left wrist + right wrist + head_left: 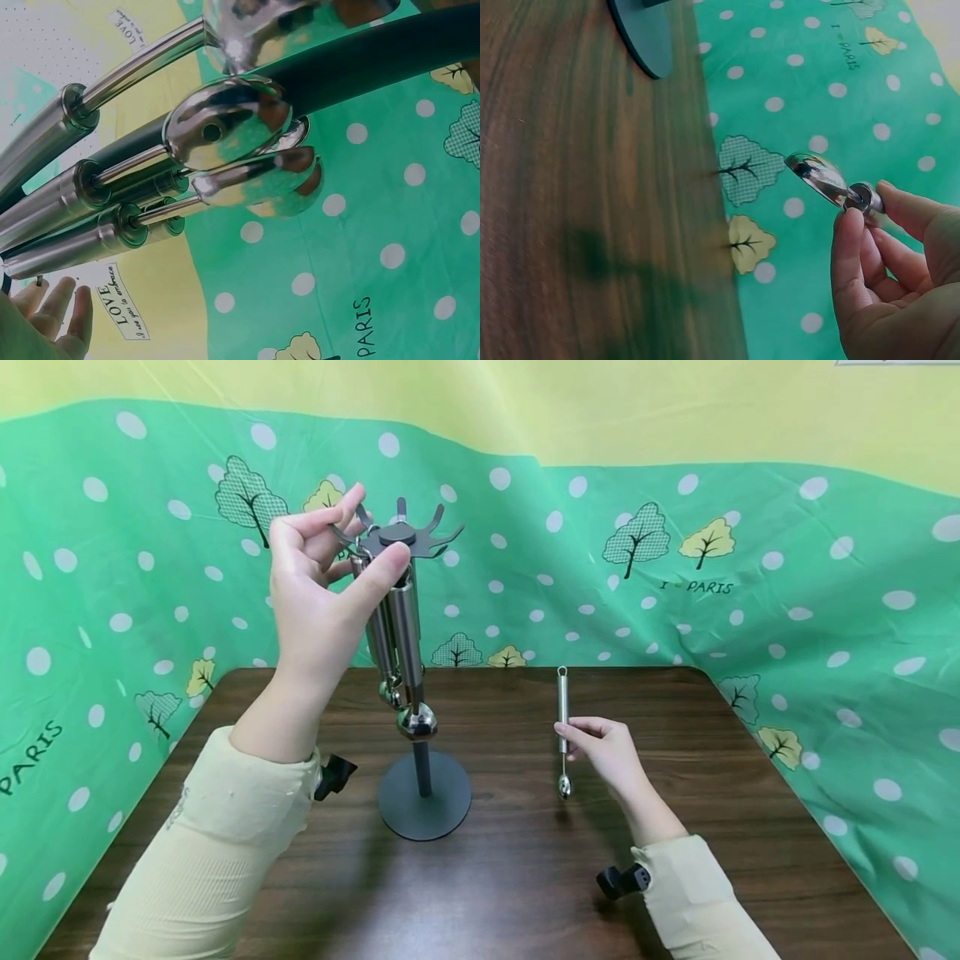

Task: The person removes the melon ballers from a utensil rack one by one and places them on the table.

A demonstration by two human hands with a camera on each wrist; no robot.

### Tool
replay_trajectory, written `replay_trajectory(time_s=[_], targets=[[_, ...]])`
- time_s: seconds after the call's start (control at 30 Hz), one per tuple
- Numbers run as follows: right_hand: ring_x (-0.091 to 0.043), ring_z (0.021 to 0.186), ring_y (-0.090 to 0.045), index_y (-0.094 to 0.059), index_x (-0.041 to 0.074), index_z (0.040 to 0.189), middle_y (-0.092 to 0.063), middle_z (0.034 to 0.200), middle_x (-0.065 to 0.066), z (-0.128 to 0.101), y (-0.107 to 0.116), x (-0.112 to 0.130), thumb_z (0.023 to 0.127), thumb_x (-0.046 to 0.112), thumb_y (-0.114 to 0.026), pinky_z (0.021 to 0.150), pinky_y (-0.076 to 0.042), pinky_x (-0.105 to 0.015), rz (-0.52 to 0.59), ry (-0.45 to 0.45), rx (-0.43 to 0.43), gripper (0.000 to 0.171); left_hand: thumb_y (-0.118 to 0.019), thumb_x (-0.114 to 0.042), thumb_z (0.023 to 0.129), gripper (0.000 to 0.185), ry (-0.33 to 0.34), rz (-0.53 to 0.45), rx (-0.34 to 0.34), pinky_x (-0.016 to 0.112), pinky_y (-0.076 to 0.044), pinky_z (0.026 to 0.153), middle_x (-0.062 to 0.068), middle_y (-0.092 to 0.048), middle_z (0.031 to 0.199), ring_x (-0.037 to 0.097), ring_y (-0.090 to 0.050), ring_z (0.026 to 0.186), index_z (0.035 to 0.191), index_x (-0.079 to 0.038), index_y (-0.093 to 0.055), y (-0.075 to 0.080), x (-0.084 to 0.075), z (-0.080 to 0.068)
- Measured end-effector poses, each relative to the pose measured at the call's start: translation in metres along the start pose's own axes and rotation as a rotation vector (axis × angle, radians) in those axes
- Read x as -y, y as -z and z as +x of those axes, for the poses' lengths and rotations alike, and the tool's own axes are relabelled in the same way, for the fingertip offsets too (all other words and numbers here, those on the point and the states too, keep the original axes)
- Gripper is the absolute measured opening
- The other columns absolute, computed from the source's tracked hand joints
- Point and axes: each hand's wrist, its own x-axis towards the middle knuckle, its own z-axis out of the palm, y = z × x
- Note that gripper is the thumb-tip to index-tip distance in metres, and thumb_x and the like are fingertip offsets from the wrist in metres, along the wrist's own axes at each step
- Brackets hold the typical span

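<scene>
The left hand (318, 585) is raised at the top of the dark grey metal utensil stand (422, 777), its thumb stretched out across the upper ends of the hanging steel-handled utensils (397, 635) and its fingertips bunched at the curved hooks of the stand's crown (408, 535); it looks to be pinching the loop of 1 utensil at a hook, though the head view is too small there to be sure which. In the left wrist view, 3 polished cylindrical handles and their rounded spoon-like heads (225, 131) crowd against the stand's dark pole (360, 64), and only the tips of that hand's fingers (60, 315) show, loosely straight. The right hand (607, 752) holds a slim stainless steel melon-baller spoon (562, 731) upright, thumb and fingers closed narrowly round the lower part of its handle, the small round bowl pointing down just above the dark brown wooden table (525, 877) and the hanging loop on top. The right wrist view shows the shiny bowl (817, 176) jutting from between thumb and forefinger. This spoon sits well right of the stand's round base.
</scene>
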Motion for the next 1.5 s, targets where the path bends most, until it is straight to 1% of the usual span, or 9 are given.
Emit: replay_trajectory(time_s=[0.1,0.33,0.57,0.73,0.87,1.0,1.2,1.43,1.5], targets=[[-0.009,0.057,-0.060,-0.062,-0.011,0.105,-0.066,0.072,-0.003,0.000,-0.005,-0.005,0.084,0.018,-0.069,0.060,-0.054,-0.029,0.003,-0.010,0.016,0.037,-0.077,-0.025,0.071,0.060,0.001,0.019,-0.006,0.028,-0.038,0.082,-0.004,-0.056,0.130,0.016,-0.053,0.112,0.117,-0.008,-0.042,0.000,-0.001,0.000],[-0.010,0.060,-0.060,-0.063,-0.010,0.104,-0.065,0.070,-0.001,-0.002,-0.016,-0.014,0.084,0.019,-0.069,0.061,-0.054,-0.029,0.001,-0.058,0.041,0.036,-0.078,-0.027,0.070,0.062,0.001,0.021,-0.012,0.028,-0.039,0.082,-0.004,-0.057,0.129,0.015,-0.054,0.112,0.117,-0.008,-0.043,-0.001,0.001,0.001],[-0.011,0.060,-0.060,-0.062,-0.012,0.104,-0.065,0.072,-0.007,-0.005,-0.027,-0.020,0.083,0.016,-0.070,0.060,-0.054,-0.029,0.027,-0.078,0.057,0.036,-0.078,-0.032,0.069,0.064,-0.013,0.041,-0.012,0.028,-0.038,0.082,-0.005,-0.057,0.129,0.015,-0.054,0.112,0.117,-0.009,-0.043,0.000,0.001,0.002],[-0.010,0.059,-0.059,-0.062,-0.013,0.104,-0.064,0.070,-0.004,-0.007,-0.034,-0.027,0.084,0.014,-0.069,0.059,-0.054,-0.028,0.050,-0.092,0.060,0.035,-0.078,-0.035,0.069,0.066,-0.016,0.050,-0.006,0.028,-0.036,0.084,-0.005,-0.056,0.130,0.014,-0.054,0.112,0.117,-0.009,-0.042,0.000,0.002,0.002],[-0.011,0.059,-0.060,-0.062,-0.013,0.103,-0.064,0.070,-0.005,-0.010,-0.041,-0.033,0.084,0.012,-0.069,0.058,-0.054,-0.026,0.068,-0.110,0.073,0.032,-0.078,-0.035,0.069,0.066,-0.017,0.049,-0.007,0.028,-0.036,0.083,-0.005,-0.056,0.130,0.014,-0.053,0.111,0.117,-0.009,-0.042,0.000,0.003,0.002],[-0.012,0.056,-0.060,-0.062,-0.013,0.102,-0.065,0.071,-0.006,-0.014,-0.049,-0.040,0.083,0.012,-0.069,0.057,-0.054,-0.027,0.062,-0.142,0.110,0.032,-0.079,-0.036,0.068,0.067,-0.020,0.048,-0.013,0.027,-0.037,0.083,-0.005,-0.056,0.130,0.014,-0.054,0.111,0.118,-0.009,-0.042,0.001,0.004,0.002],[-0.012,0.054,-0.060,-0.062,-0.015,0.101,-0.066,0.072,-0.008,-0.018,-0.060,-0.048,0.082,0.010,-0.070,0.058,-0.055,-0.030,0.068,-0.167,0.161,0.032,-0.080,-0.041,0.066,0.072,-0.028,0.037,-0.023,0.028,-0.037,0.089,-0.003,-0.057,0.130,0.014,-0.056,0.111,0.117,-0.008,-0.042,0.001,0.004,0.001],[-0.013,0.055,-0.061,-0.063,-0.014,0.097,-0.065,0.070,-0.009,-0.019,-0.067,-0.055,0.083,0.010,-0.068,0.058,-0.055,-0.030,0.009,-0.169,0.195,0.029,-0.080,-0.044,0.065,0.074,-0.032,0.039,-0.026,0.027,-0.038,0.089,-0.002,-0.057,0.129,0.014,-0.056,0.110,0.116,-0.007,-0.043,-0.001,0.001,0.000],[-0.013,0.055,-0.060,-0.064,-0.013,0.095,-0.065,0.069,-0.009,-0.019,-0.069,-0.056,0.083,0.010,-0.069,0.057,-0.055,-0.029,-0.021,-0.186,0.190,0.027,-0.080,-0.044,0.065,0.074,-0.033,0.042,-0.027,0.027,-0.038,0.089,-0.003,-0.057,0.129,0.014,-0.056,0.110,0.116,-0.007,-0.043,-0.001,0.000,0.000]])
